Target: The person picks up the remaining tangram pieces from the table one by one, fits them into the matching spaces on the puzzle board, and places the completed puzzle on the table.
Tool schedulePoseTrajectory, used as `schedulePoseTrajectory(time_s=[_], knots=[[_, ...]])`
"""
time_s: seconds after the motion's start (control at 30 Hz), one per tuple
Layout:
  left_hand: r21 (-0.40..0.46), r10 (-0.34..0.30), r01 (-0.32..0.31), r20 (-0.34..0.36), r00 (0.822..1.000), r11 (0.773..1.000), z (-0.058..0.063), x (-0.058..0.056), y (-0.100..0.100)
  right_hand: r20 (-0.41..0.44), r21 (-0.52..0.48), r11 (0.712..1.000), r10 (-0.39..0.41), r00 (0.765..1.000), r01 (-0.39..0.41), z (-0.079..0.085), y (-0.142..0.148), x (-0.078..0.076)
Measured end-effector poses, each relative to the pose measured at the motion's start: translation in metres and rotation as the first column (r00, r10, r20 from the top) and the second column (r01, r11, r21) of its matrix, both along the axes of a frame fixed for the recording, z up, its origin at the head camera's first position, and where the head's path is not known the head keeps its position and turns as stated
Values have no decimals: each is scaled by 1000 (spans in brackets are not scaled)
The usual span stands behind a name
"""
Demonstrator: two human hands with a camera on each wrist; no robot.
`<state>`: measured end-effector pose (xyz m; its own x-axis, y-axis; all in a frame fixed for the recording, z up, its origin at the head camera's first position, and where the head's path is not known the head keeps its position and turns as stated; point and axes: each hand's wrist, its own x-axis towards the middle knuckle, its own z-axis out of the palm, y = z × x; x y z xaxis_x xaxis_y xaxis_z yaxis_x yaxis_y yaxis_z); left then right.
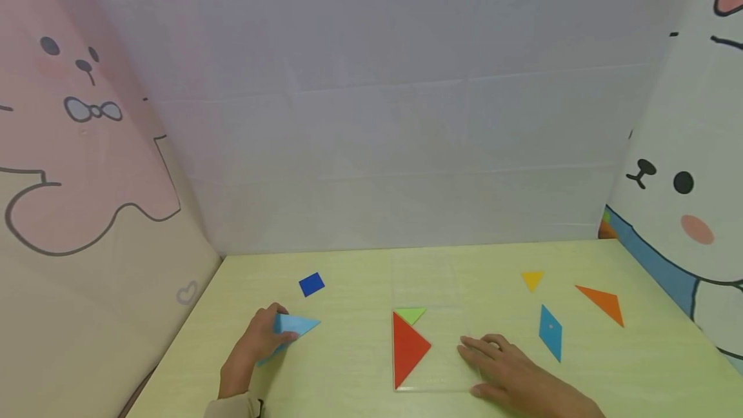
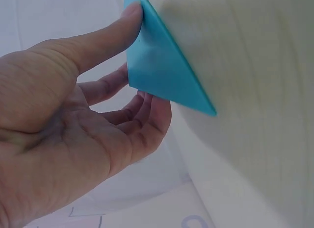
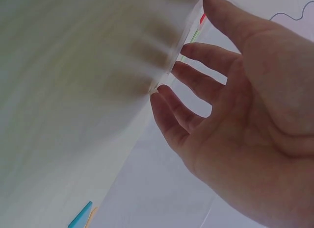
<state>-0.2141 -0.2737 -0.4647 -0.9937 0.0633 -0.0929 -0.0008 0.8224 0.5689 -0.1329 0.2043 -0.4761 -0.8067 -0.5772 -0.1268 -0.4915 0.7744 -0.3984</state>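
Note:
My left hand (image 1: 258, 335) pinches a light blue triangle tangram piece (image 1: 299, 324) between thumb and fingers, at the left of the table. In the left wrist view the triangle (image 2: 157, 61) is tilted, one sharp corner close to the tabletop. A clear tray (image 1: 432, 391) lies mid-table, with a large red triangle (image 1: 409, 348) along its left side. Touching the red triangle's upper end is a small green triangle (image 1: 411, 314). My right hand (image 1: 516, 373) rests its lightly bent fingertips at the tray's right edge, holding no piece.
A dark blue square (image 1: 311, 284) lies beyond my left hand. To the right are a small yellow triangle (image 1: 532, 280), a blue parallelogram (image 1: 551, 333) and an orange triangle (image 1: 606, 305). A white cloth wall (image 1: 406, 147) borders the table's (image 1: 348, 366) back.

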Motion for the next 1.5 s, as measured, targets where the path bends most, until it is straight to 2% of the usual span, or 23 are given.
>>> schedulePoseTrajectory(time_s=[0.3, 0.5, 0.9, 1.2, 1.5], knots=[[3, -53, 53, -49, 997, 999, -1, -2, 2, 1, 10, 1000, -5, 1000, 5, 0, -1, 1], [27, -53, 55, -61, 997, 998, 2, -1, 4, 5, 18, 1000, -5, 1000, 5, 1, -1, 0], [136, -110, 119, -71, 991, 984, 8, 1, 11, 39, 26, 999, -37, 999, 36, 0, -3, 2], [144, -195, 208, -104, 975, 967, 7, -2, 14, 4, 11, 1000, -1, 1000, 1, 0, -1, 2], [179, -263, 289, -155, 952, 940, 9, -4, 19, 25, 7, 1000, -13, 1000, 12, 2, -1, 2]])
